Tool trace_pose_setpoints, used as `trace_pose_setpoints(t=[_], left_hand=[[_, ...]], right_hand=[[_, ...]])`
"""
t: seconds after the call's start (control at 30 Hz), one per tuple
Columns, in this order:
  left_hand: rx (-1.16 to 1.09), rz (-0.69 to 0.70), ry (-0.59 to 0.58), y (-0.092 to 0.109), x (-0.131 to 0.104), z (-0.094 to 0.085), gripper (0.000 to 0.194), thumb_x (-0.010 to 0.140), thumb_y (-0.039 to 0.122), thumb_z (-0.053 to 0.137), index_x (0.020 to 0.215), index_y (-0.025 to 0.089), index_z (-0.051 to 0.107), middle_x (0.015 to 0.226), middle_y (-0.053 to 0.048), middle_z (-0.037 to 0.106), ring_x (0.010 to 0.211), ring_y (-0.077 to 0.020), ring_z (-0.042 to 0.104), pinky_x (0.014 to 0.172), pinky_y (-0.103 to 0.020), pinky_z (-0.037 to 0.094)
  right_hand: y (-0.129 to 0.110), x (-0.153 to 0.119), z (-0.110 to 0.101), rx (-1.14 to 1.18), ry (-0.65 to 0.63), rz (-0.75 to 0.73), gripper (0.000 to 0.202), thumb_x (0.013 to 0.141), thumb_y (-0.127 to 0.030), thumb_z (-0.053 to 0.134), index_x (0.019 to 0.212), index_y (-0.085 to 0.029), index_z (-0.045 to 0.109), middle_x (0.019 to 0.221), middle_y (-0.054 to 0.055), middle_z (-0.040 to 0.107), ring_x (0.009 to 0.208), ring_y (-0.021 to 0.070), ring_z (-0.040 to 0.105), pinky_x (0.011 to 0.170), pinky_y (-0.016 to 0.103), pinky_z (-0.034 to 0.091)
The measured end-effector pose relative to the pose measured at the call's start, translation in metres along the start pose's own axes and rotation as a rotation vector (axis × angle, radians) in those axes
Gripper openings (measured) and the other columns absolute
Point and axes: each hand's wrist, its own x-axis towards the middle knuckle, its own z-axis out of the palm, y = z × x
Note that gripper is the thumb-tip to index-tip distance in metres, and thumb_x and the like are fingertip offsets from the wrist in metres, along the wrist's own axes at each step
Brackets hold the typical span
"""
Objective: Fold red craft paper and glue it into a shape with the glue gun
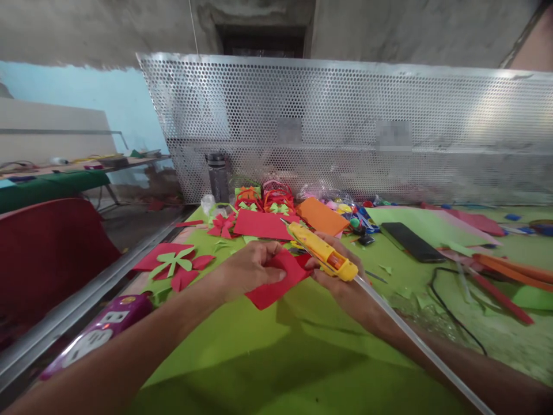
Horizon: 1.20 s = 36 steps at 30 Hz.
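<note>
My left hand (254,268) pinches a folded piece of red felt (276,288) between thumb and fingers, above the green work surface (259,357). My right hand (334,271) is wrapped round a yellow glue gun (322,249) with a long clear glue stick (410,331) running out of its back. The fingertips of that hand also touch the right edge of the red felt. The gun's metal tip points up and left, over a flat red sheet (263,223).
Flower cut-outs (173,262) and a purple power strip (103,331) lie at left. Behind are a dark bottle (218,177), small red bags (279,199) and an orange sheet (323,215). A black phone (411,242) and dark cable (453,317) are at right. A perforated metal panel (345,115) stands behind.
</note>
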Motion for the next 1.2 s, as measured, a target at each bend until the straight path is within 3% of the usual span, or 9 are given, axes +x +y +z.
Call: trace_pose_setpoints(t=[0.1,0.27,0.43,0.57,0.73,0.9,1.0,1.1,1.2], left_hand=[[0.041,-0.045,-0.012,-0.001,0.001,0.005,0.035,0.055,0.029,0.075,0.083,0.014,0.061,0.067,0.000,0.062,0.052,-0.0093,0.053,0.048,-0.020,0.041],[0.158,-0.077,0.045,-0.003,0.002,0.010,0.026,0.060,0.034,0.071,0.074,0.012,0.066,0.054,0.001,0.057,0.044,-0.0068,0.044,0.040,-0.018,0.033],[0.212,-0.078,0.073,-0.004,0.002,0.010,0.030,0.062,0.034,0.068,0.084,0.013,0.068,0.057,0.000,0.059,0.045,-0.0091,0.047,0.040,-0.019,0.032],[0.239,-0.082,0.100,-0.002,0.003,0.011,0.027,0.063,0.032,0.067,0.083,0.014,0.067,0.057,0.000,0.059,0.044,-0.0094,0.048,0.040,-0.019,0.033],[0.264,0.043,0.096,-0.003,0.001,0.017,0.021,0.068,0.029,0.062,0.081,0.012,0.065,0.064,-0.001,0.063,0.051,-0.0109,0.052,0.045,-0.021,0.036],[0.247,0.287,0.193,-0.003,-0.004,0.022,0.045,0.068,0.022,0.064,0.110,0.017,0.048,0.089,-0.004,0.065,0.078,-0.0170,0.060,0.066,-0.027,0.047],[0.305,0.342,0.218,-0.003,-0.008,0.022,0.035,0.067,0.021,0.065,0.098,0.018,0.048,0.089,-0.002,0.061,0.075,-0.0154,0.058,0.065,-0.026,0.046],[0.368,0.266,0.188,-0.005,-0.010,0.024,0.027,0.066,0.024,0.067,0.084,0.019,0.048,0.073,0.003,0.057,0.057,-0.0107,0.050,0.052,-0.022,0.040],[0.438,0.229,0.200,-0.011,-0.009,0.026,0.023,0.063,0.022,0.070,0.072,0.018,0.049,0.064,0.005,0.053,0.055,-0.0092,0.045,0.050,-0.021,0.035]], right_hand=[[0.003,0.000,0.001,-0.006,0.008,-0.011,0.044,0.069,-0.019,0.062,0.112,-0.024,0.056,0.080,0.001,0.067,0.072,0.0183,0.062,0.063,0.029,0.051],[0.000,-0.003,0.000,-0.022,-0.018,0.001,0.045,0.069,-0.023,0.064,0.113,-0.023,0.054,0.081,0.002,0.067,0.073,0.0193,0.063,0.063,0.030,0.051],[-0.015,-0.006,-0.001,-0.089,-0.093,-0.044,0.051,0.068,-0.018,0.060,0.117,-0.023,0.050,0.087,0.003,0.067,0.082,0.0209,0.062,0.071,0.033,0.052],[-0.016,-0.008,-0.001,-0.095,-0.094,-0.076,0.049,0.067,-0.018,0.061,0.115,-0.024,0.052,0.084,0.002,0.066,0.077,0.0198,0.062,0.067,0.031,0.052],[-0.009,-0.008,0.001,-0.046,-0.049,-0.094,0.046,0.067,-0.019,0.063,0.112,-0.024,0.053,0.076,0.000,0.063,0.068,0.0178,0.061,0.061,0.029,0.051],[-0.014,-0.006,0.001,-0.027,0.020,-0.046,0.044,0.067,-0.019,0.062,0.108,-0.025,0.050,0.069,-0.003,0.060,0.063,0.0171,0.059,0.059,0.029,0.049],[-0.018,-0.005,0.000,0.000,0.034,-0.030,0.044,0.066,-0.017,0.062,0.107,-0.026,0.050,0.069,-0.004,0.060,0.062,0.0163,0.059,0.059,0.028,0.049],[-0.019,-0.005,0.000,-0.013,0.041,-0.032,0.042,0.066,-0.017,0.063,0.105,-0.027,0.051,0.068,-0.004,0.060,0.061,0.0161,0.058,0.058,0.027,0.049],[-0.018,-0.007,0.000,-0.032,0.038,-0.061,0.038,0.067,-0.020,0.064,0.102,-0.027,0.052,0.068,-0.004,0.059,0.060,0.0158,0.057,0.056,0.027,0.048]])
